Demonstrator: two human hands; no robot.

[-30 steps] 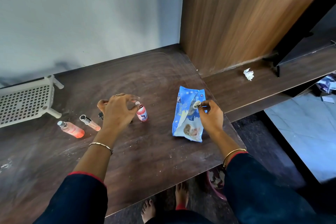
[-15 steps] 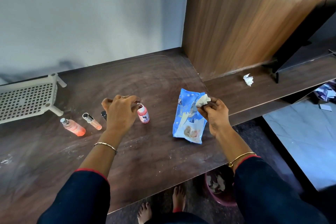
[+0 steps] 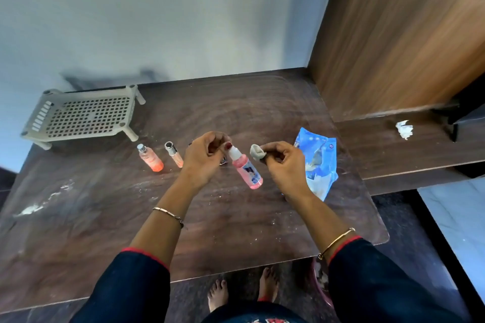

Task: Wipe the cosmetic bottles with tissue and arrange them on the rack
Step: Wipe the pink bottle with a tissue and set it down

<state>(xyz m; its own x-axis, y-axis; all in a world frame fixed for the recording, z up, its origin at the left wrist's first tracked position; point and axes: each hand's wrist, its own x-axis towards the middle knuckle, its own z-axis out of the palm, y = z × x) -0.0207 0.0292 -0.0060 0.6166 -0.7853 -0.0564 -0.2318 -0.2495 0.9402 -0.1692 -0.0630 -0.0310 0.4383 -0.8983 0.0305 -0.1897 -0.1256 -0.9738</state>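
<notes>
Item 1. Left hand [image 3: 204,157]: fingers curled, tips pinching the white cap of the pink bottle [image 3: 248,169]. I read this as a firm hold by the neck only; the body is free.

Item 2. Pink bottle: hangs from those fingertips, tilted. Its long axis runs from the cap at the fingers down and away toward my right, base nearest the person. It looks lifted off the table [image 3: 236,231], though I cannot be sure the base is clear.

Item 3. Right hand [image 3: 282,162]: thumb and fingers pinched on a small grey-white tissue [image 3: 256,152], which pokes out of the fingers toward the left hand.

Item 4. Key relation: the tissue sits just beside the bottle's cap, apart from it, with a narrow gap. The bottle's body lies below and slightly inward of the right fingertips. I judge the right hand is the one to close in, wiping along the axis from cap to base.

Item 5. Outward of the left knuckles: orange bottle [image 3: 151,158] and slim bottle [image 3: 174,155], both lying on the table, unwiped in my estimate. Beyond them, the rack [image 3: 84,115], holding nothing.

Item 6. Behind the right wrist: blue wipes pack [image 3: 319,162], torn open.
</notes>
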